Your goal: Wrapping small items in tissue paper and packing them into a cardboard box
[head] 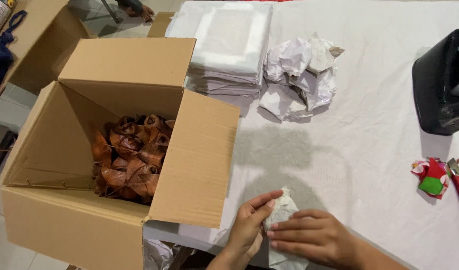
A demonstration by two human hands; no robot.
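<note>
- A small bundle in white paper [282, 212] lies on the white table cover [369, 150], near the bottom edge of the view.
- The left hand [249, 227] holds its left side, fingers curled on the paper.
- The right hand [312, 237] lies on it from the right, fingers flat and close together.
- Just to the left stands an open cardboard box [114, 150] (brown glossy pieces [132, 157] lie inside).
- Farther away are crumpled white papers [299, 75] and a stack of flat white sheets [229, 47].
</note>
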